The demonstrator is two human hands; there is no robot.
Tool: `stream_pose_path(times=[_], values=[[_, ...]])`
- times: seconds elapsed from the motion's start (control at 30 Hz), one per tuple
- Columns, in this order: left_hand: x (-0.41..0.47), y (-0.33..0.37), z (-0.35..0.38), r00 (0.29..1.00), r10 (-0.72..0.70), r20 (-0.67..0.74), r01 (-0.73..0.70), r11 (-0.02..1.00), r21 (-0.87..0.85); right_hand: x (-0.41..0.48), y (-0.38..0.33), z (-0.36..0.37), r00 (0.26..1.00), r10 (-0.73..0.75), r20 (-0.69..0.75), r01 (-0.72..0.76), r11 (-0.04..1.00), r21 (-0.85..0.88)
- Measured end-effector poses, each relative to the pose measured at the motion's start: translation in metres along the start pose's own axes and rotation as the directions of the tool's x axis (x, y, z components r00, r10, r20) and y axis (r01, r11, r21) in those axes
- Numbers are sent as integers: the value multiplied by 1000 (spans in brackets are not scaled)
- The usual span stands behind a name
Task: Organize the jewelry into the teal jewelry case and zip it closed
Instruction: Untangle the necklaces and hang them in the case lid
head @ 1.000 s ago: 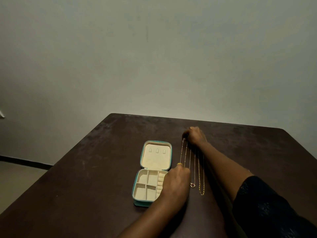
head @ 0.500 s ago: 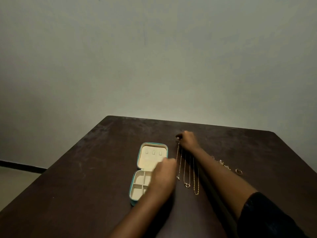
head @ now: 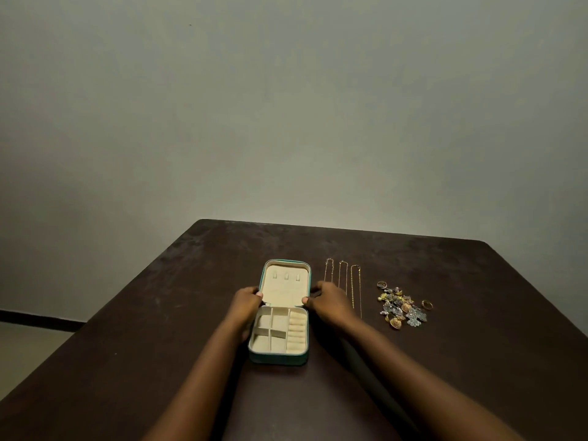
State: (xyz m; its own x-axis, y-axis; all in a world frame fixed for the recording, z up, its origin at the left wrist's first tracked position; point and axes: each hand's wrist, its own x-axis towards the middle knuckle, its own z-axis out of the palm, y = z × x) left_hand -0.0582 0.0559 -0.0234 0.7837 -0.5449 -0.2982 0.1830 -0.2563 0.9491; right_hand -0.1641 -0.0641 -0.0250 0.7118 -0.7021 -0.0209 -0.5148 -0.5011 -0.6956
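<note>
Teal jewelry case [head: 278, 358] open, left hand [head: 246, 303] and right hand [head: 331, 301] flanking it, curled fingers [head: 306, 300] gripping its sides

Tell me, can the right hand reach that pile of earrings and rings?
Probably yes. The right hand holds the teal jewelry case at its right edge, and only flat gold chains lie between it and the jewelry pile.

A dark table [head: 127, 345] carries an open teal case [head: 278, 360] between left fingers [head: 253, 291] and right fingers [head: 318, 287]. Beyond the right ones lie chains [head: 342, 275], then trinkets [head: 401, 308].
</note>
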Motion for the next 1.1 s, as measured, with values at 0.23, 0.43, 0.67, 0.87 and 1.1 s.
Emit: stream_pose_path(times=[0.23,0.43,0.67,0.87,1.1], values=[[-21,-4,13,994,107,-33,-112,944,-311,-12,1,10,986,104,-131,-69,968,243],[-25,-11,14,991,131,-23,-132,944,-304,-20,3,9,978,90,-188,-39,965,260],[-21,-15,9,995,91,-30,-94,987,-127,-29,1,9,987,64,-146,-47,993,113],[-16,-17,6,988,122,-93,-114,990,87,-30,-2,10,993,61,-103,-58,998,29],[-13,1,4,952,238,-193,-147,909,391,-28,0,7,994,50,-99,-52,999,-16]])
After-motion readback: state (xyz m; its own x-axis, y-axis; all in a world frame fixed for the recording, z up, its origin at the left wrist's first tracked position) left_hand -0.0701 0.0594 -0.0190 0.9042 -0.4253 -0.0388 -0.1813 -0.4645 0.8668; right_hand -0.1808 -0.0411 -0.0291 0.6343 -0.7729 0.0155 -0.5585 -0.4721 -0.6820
